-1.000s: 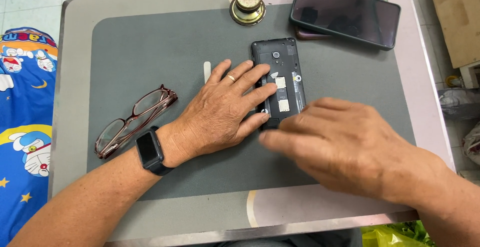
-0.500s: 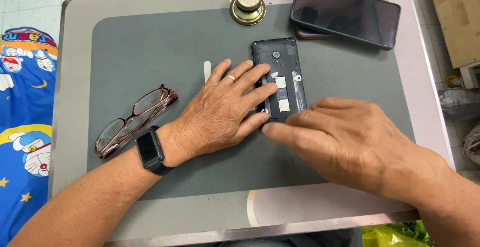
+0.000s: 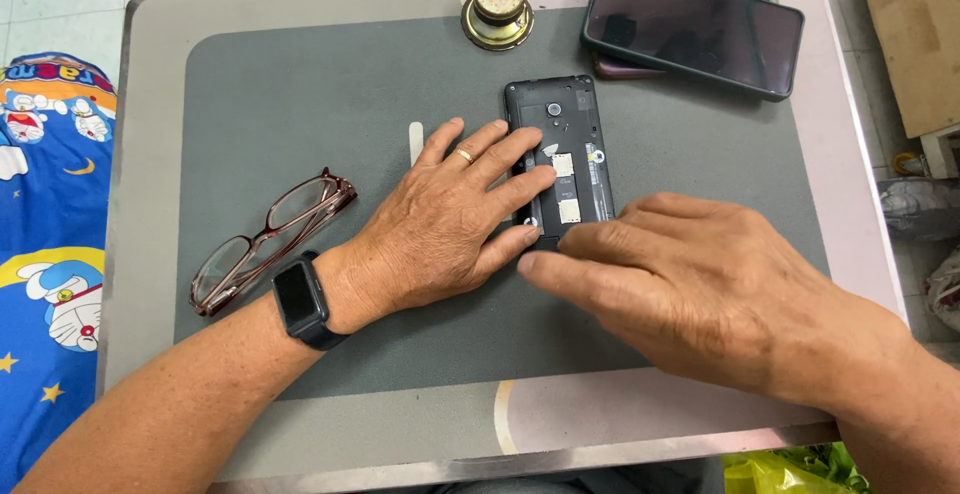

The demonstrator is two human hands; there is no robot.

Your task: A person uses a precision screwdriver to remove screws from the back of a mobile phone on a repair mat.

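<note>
Left hand (image 3: 450, 219) lies flat, fingers spread, pinning the opened phone (image 3: 560, 154) to the grey mat (image 3: 300, 114), right hand (image 3: 690, 284) fingertips press its lower edge, grasping nothing; next likely needs careful prying.

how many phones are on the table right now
3, it seems. An opened phone without its back cover lies on the grey mat under the left hand and right hand. A dark phone rests on another, mostly hidden phone at top right.

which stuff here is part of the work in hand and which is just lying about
In use: opened phone, left hand pressing on it, right hand at its lower end.
Lying about: glasses, speaker, cased phone, white strip.
</note>
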